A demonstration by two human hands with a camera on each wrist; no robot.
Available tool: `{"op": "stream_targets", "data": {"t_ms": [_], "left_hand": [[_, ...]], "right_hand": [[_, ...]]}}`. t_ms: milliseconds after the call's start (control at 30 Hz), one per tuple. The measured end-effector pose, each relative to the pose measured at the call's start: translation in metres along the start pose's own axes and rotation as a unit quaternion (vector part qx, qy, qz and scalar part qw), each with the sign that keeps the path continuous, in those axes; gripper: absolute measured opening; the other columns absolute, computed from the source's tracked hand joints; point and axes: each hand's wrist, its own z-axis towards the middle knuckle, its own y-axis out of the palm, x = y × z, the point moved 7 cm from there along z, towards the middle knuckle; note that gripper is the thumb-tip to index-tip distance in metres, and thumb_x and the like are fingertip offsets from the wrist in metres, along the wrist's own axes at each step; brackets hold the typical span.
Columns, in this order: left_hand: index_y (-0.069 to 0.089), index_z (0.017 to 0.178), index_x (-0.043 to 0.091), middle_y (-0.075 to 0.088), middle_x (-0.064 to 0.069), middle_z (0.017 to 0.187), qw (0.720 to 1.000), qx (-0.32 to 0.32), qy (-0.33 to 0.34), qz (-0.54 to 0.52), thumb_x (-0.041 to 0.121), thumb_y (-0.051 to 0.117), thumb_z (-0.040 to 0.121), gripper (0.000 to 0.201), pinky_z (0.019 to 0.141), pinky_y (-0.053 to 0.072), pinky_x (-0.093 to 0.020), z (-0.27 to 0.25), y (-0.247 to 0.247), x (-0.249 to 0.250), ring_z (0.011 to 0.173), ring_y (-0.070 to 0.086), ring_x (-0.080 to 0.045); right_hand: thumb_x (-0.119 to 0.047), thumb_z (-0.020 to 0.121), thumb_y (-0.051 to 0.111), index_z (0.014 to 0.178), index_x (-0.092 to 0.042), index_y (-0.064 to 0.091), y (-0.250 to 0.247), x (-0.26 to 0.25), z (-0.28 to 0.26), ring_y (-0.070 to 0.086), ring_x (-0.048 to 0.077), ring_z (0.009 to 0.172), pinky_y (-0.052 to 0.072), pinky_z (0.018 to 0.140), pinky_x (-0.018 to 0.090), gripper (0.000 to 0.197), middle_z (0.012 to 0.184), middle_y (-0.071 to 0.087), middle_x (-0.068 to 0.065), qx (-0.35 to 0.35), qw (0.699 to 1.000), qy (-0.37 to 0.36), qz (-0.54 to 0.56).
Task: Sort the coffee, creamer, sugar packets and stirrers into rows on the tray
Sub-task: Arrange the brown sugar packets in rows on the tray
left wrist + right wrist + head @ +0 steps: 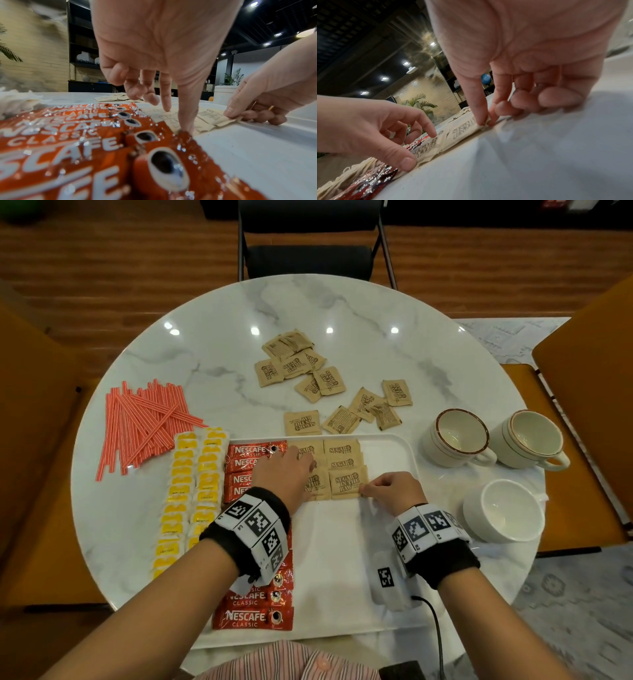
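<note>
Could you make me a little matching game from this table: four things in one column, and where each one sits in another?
Things:
1. coffee sachets
2. red stirrers
3. cups
4. yellow creamer packets

Places:
A. loose pile, far left of the table
B. right of the tray, on the table
C. column along the tray's left side
D. two columns between stirrers and tray

Pairs: 1-C, 2-A, 3-B, 4-D

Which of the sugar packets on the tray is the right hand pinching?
The nearest packet of the right-hand column: the right hand pinches its near right corner. The left hand rests on the neighbouring column.
</note>
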Motion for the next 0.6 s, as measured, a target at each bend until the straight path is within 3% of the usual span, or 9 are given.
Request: {"op": "stream_targets", "data": {"t_ms": [133,333,400,500,600], "left_hand": [[0.043,0.128,0.020,0.047,-0.001,0.126,1.000,-0.009,-0.001,-0.010,0.040,0.058,0.088,0.047,0.084,0.041,-0.030,0.000,0.001,-0.001,0.110,0.052,-0.020],[0.043,0.127,0.024,0.047,0.000,0.122,0.997,-0.010,-0.026,-0.074,0.044,0.058,0.086,0.048,0.086,0.044,-0.032,0.005,-0.022,-0.012,0.109,0.052,-0.018],[0.044,0.126,0.025,0.049,0.000,0.121,0.995,-0.004,-0.044,-0.095,0.046,0.057,0.086,0.047,0.086,0.043,-0.033,0.014,-0.036,-0.021,0.109,0.052,-0.018],[0.044,0.127,0.024,0.050,0.000,0.123,0.993,-0.011,-0.068,-0.092,0.047,0.057,0.086,0.049,0.085,0.044,-0.034,0.034,-0.055,-0.035,0.109,0.053,-0.019],[0.042,0.130,0.018,0.051,-0.003,0.127,0.989,-0.060,-0.088,-0.104,0.045,0.060,0.085,0.055,0.086,0.045,-0.033,0.057,-0.062,-0.046,0.110,0.054,-0.020]], "right_hand": [[-0.025,0.082,0.066,0.063,-0.020,0.056,-0.001,0.000,-0.001,0.054,0.016,0.071,0.039,0.057,0.020,0.022,0.071,0.060,0.001,0.005,1.000,-0.006,0.004],[-0.033,0.081,0.067,0.067,-0.019,0.050,-0.016,-0.011,0.003,0.050,0.010,0.061,0.041,0.059,0.022,0.026,0.069,0.056,-0.002,0.031,0.999,-0.029,0.019],[-0.032,0.083,0.066,0.073,-0.018,0.050,-0.024,-0.025,0.010,0.051,0.012,0.067,0.047,0.067,0.028,0.023,0.080,0.057,0.000,0.031,0.998,-0.046,0.007],[-0.025,0.085,0.063,0.094,-0.015,0.054,-0.038,-0.054,0.021,0.055,0.018,0.086,0.050,0.085,0.034,0.016,0.102,0.059,0.004,0.035,0.996,-0.075,-0.026],[-0.016,0.084,0.065,0.114,-0.011,0.054,-0.053,-0.083,0.036,0.057,0.022,0.103,0.049,0.087,0.032,0.032,0.120,0.058,0.007,0.049,0.993,-0.093,-0.054]]}}
